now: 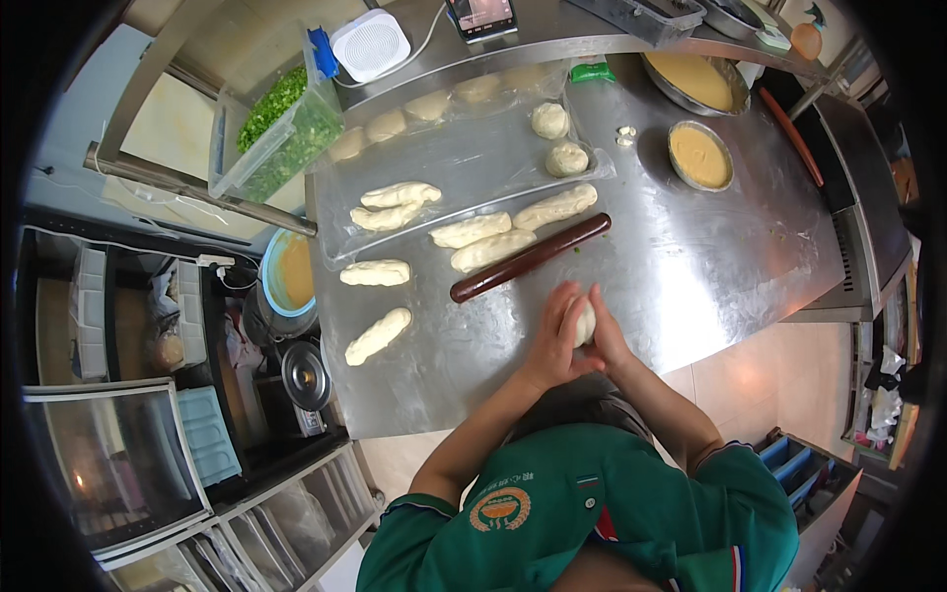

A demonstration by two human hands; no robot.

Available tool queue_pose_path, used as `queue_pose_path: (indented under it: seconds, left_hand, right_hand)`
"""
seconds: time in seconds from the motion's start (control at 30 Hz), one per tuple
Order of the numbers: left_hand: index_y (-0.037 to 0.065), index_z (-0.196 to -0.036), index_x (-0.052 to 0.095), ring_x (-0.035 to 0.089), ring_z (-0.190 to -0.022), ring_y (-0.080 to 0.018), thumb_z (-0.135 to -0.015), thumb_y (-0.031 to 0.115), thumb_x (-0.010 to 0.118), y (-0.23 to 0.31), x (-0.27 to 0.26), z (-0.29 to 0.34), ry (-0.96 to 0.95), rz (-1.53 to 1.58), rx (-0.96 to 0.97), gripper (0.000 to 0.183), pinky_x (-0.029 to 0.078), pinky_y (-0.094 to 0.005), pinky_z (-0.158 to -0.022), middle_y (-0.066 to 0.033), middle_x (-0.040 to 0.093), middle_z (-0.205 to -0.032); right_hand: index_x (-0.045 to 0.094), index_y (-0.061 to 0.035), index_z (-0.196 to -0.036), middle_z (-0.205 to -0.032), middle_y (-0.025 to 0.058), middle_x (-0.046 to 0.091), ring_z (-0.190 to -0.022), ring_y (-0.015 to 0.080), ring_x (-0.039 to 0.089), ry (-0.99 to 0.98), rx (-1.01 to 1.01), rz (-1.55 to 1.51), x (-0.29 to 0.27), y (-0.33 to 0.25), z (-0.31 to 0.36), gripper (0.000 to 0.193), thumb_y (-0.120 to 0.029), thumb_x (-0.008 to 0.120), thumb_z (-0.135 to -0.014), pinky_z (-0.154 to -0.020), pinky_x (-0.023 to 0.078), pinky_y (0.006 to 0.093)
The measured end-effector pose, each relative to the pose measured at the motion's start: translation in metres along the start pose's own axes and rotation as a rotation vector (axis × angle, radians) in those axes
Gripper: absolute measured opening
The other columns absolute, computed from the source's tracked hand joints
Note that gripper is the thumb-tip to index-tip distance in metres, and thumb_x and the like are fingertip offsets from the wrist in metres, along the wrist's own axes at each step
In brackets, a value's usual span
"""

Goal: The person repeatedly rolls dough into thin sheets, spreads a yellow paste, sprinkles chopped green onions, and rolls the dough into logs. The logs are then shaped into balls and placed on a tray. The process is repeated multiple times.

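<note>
Dough (586, 323) is cupped between both hands (554, 343).

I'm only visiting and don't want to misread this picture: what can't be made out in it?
Head view: held dough piece, mostly hidden between the left hand and right hand; full shape unclear.
Head view: far dough row, hazed by the plastic sheet.
Head view: phone, its top cut off by the upper edge.
Head view: white bits, too small to identify.
</note>
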State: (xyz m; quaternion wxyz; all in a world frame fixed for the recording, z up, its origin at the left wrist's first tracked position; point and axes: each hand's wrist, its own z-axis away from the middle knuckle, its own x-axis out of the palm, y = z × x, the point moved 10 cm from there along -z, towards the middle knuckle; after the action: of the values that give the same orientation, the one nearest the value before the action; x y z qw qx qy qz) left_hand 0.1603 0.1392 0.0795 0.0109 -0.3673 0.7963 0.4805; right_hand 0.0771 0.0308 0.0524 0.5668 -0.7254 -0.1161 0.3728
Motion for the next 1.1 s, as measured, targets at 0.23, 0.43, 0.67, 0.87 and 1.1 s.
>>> queue_pose_path:
  seconds: [0.23, 0.43, 0.67, 0.87, 1.1]
  left_hand:
    - [0.002, -0.152, 0.041, 0.035, -0.143, -0.0474, -0.083, 0.010, 0.070, -0.037, 0.012, 0.064, -0.327, -0.351, -0.379, 0.075, 0.030, -0.0586, -0.118, -0.0254, 0.036, -0.156]
    - [0.007, -0.130, 0.065, 0.038, -0.143, -0.0426, -0.080, 0.004, 0.066, -0.043, 0.046, 0.042, -0.333, -0.591, -0.127, 0.050, 0.033, -0.0600, -0.115, -0.0178, 0.038, -0.157]
    - [0.005, -0.128, 0.063, 0.031, -0.149, -0.0408, -0.081, -0.001, 0.062, -0.054, 0.059, 0.016, -0.458, -0.478, -0.242, 0.047, 0.030, -0.0604, -0.119, -0.0192, 0.031, -0.163]
    - [0.003, -0.131, 0.056, 0.052, -0.132, -0.0378, -0.086, -0.007, 0.055, -0.059, -0.028, 0.012, 0.152, 0.027, -0.426, 0.047, 0.048, -0.0412, -0.105, -0.0190, 0.046, -0.150]
    - [0.000, -0.124, 0.062, 0.063, -0.115, -0.0275, -0.099, 0.002, 0.055, -0.089, -0.052, 0.050, 0.153, 0.161, -0.643, 0.026, 0.050, -0.0347, -0.097, -0.0145, 0.064, -0.126]
  right_hand:
    - [0.063, -0.0115, -0.125, -0.145, 0.0130, 0.052, -0.136, 0.0366, 0.045, -0.275, -0.434, 0.784, 0.034, -0.012, 0.001, 0.057, -0.037, 0.082, -0.078, -0.112, 0.035, 0.0595]
    - [0.068, -0.0169, -0.127, -0.157, 0.0132, 0.042, -0.151, 0.0396, 0.029, -0.311, -0.154, 0.866, 0.021, 0.022, 0.012, 0.063, -0.041, 0.085, -0.071, -0.117, 0.027, 0.0654]
    - [0.074, -0.0128, -0.109, -0.151, 0.0180, 0.049, -0.145, 0.0398, 0.041, -0.348, -0.096, 0.815, 0.004, 0.005, -0.003, 0.033, -0.030, 0.080, -0.081, -0.116, 0.034, 0.0597]
    - [0.071, -0.0034, -0.113, -0.118, 0.0147, 0.072, -0.105, 0.0275, 0.071, -0.360, 0.497, -0.787, 0.034, 0.030, -0.017, 0.022, -0.020, 0.062, -0.101, -0.089, 0.056, 0.0387]
    - [0.064, -0.0113, -0.130, -0.106, 0.0130, 0.070, -0.092, 0.0338, 0.068, -0.104, -0.541, 0.477, 0.025, -0.019, -0.011, 0.044, -0.031, 0.074, -0.092, -0.084, 0.056, 0.0412]
